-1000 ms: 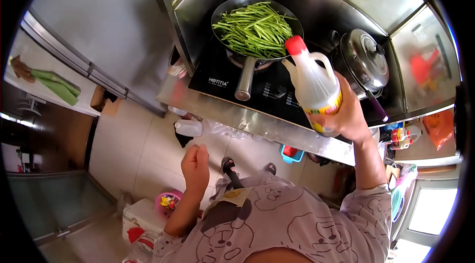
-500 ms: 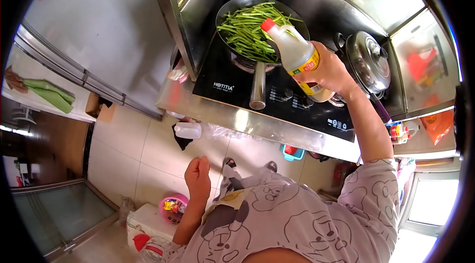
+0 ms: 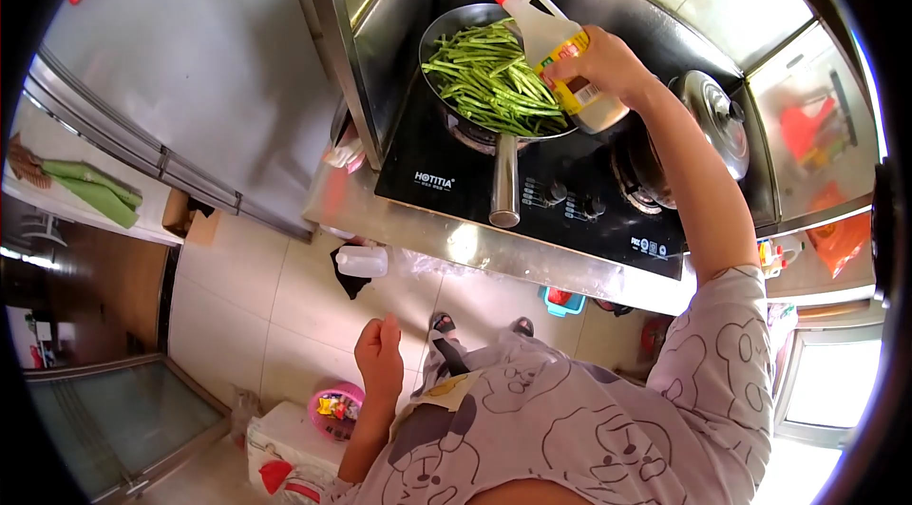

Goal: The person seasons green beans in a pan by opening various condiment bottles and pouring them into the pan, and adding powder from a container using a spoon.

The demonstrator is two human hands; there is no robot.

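Note:
My right hand [image 3: 603, 68] is wrapped round a plastic bottle [image 3: 546, 35] with a red cap and a yellow label. The bottle leans to the left over the right rim of a pan, its cap above the far rim. Long green beans [image 3: 494, 82] fill the pan, whose metal handle [image 3: 504, 182] points toward me. The pan stands on the left burner of a black stove [image 3: 408, 158]. My left hand [image 3: 379, 353] is held low over the floor, its fingers curled in and nothing visible in them.
A lidded steel pot [image 3: 712, 120] stands on the stove's right side, under my right forearm. Metal panels [image 3: 589, 1] surround the stove. Below the steel counter edge [image 3: 465, 244] are a plastic jug [image 3: 362, 262], a blue basket [image 3: 560, 303] and a pink basket [image 3: 336, 410].
The bottle and my right hand have moved up and left toward the back of the pan, and the bottle tilts more. My left hand has shifted slightly right and down, still curled.

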